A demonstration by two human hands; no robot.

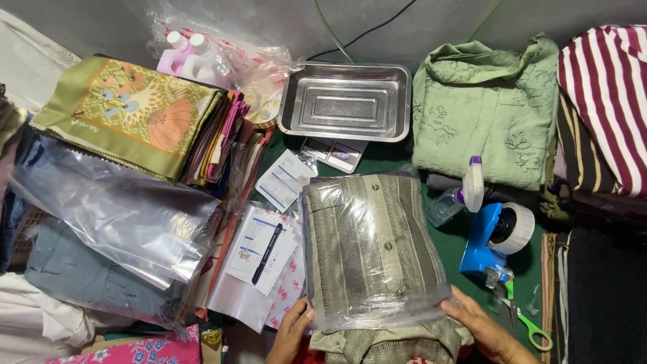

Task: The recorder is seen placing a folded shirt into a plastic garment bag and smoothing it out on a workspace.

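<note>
Bagged grey-green shirt [373,249] at centre, long axis running 12 to 6 o'clock. Left hand [291,334] clamped on its 7 o'clock corner, right hand [482,329] on the 5 o'clock corner, equally near.

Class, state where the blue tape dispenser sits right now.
In the head view, the blue tape dispenser sits right of the bagged shirt, below the spray bottle.

Your left hand [291,330]: bare, no glove, no ring or watch showing | your right hand [480,327]: bare, no glove, nothing worn that shows | wrists: both run out of the bottom edge, no sleeve or cuff visible on either | nails: short and plain.
</note>
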